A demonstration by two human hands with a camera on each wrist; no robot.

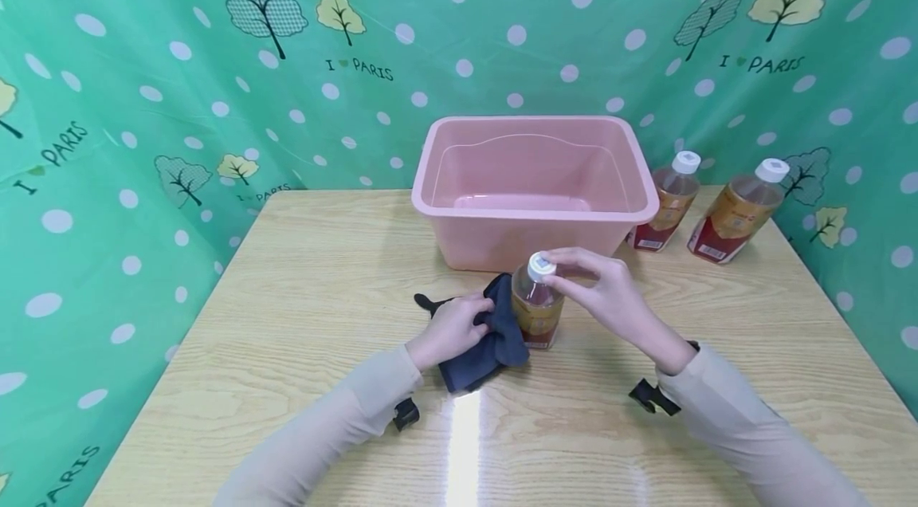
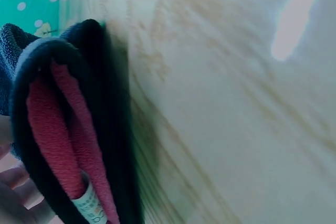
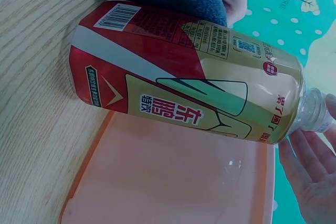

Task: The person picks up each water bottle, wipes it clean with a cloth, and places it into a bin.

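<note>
A plastic drink bottle (image 1: 536, 314) with a red and gold label stands upright on the table in front of the pink bin. My right hand (image 1: 610, 292) pinches its white cap (image 1: 542, 266) between thumb and fingers; the right wrist view shows the bottle's label (image 3: 173, 77) from close by. My left hand (image 1: 453, 328) grips a dark blue cloth (image 1: 495, 343), bunched up against the bottle's left side. In the left wrist view the folded cloth (image 2: 58, 56) shows a pink inner face and a small white tag (image 2: 90, 205).
The pink plastic bin (image 1: 534, 240) stands at the back of the wooden table (image 1: 308, 276). Two more capped bottles, one nearer the bin (image 1: 667, 208) and one farther right (image 1: 737, 216), stand to its right. A green dotted curtain (image 1: 459, 37) hangs behind.
</note>
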